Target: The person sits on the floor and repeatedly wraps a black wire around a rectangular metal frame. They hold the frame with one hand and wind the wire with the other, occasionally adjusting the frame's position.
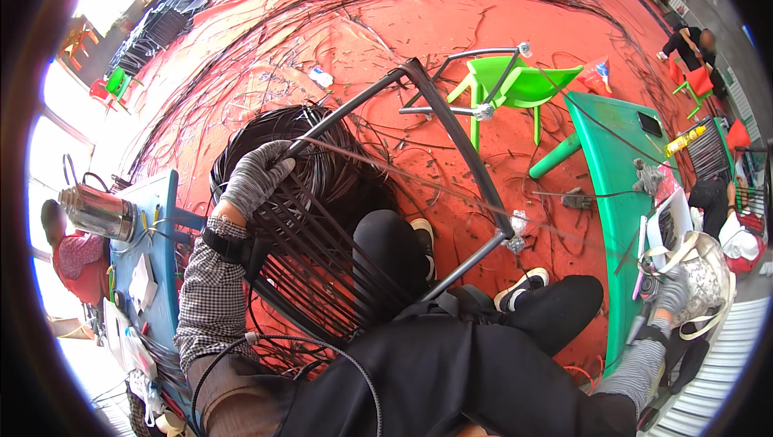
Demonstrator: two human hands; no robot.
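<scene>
My left hand (256,174), in a grey striped glove, grips the dark tube of a metal chair frame (465,135). Dark strips (320,262) are wound side by side across the frame's lower part, which leans over my knee. From near my left hand a long brown strip (386,166) runs taut to the right, blurred at its far end. It lines up with my right hand (671,292), gloved and held out at the far right beside a white patterned bag (703,277). The fingers there seem closed on the strip, though detail is poor.
A coil of dark strip (266,135) lies behind the frame. To the right, a green table (604,195) carries a phone (650,124) and a glove (647,177). A blue table (145,213) stands left, a green chair (513,83) ahead. Scraps litter the red floor covering (423,26). Other people sit nearby.
</scene>
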